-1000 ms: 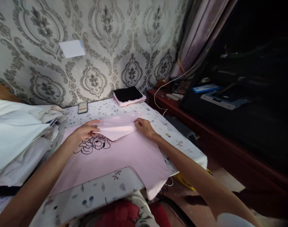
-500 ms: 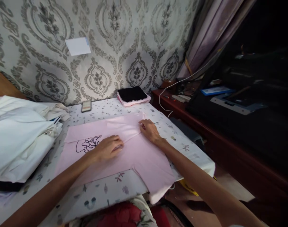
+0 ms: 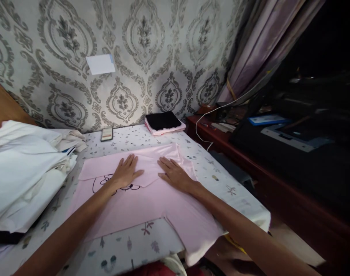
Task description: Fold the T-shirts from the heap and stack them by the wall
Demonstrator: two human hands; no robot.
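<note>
The left hand (image 3: pixel 125 173) and right hand (image 3: pixel 176 175) press flat on the pink shirt (image 3: pixel 152 199), fingers open and spread, gripping nothing. The shirt lies on the table (image 3: pixel 134 245), its far side folded over, one sleeve overhanging the near edge.

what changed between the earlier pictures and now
The left hand let go of the raised flap of the pale pink printed cotton-like shirt, now lowered; the right hand released its pinch and shifted left. Both lie flat. The folded black-and-pink cloth stack stayed put.
</note>
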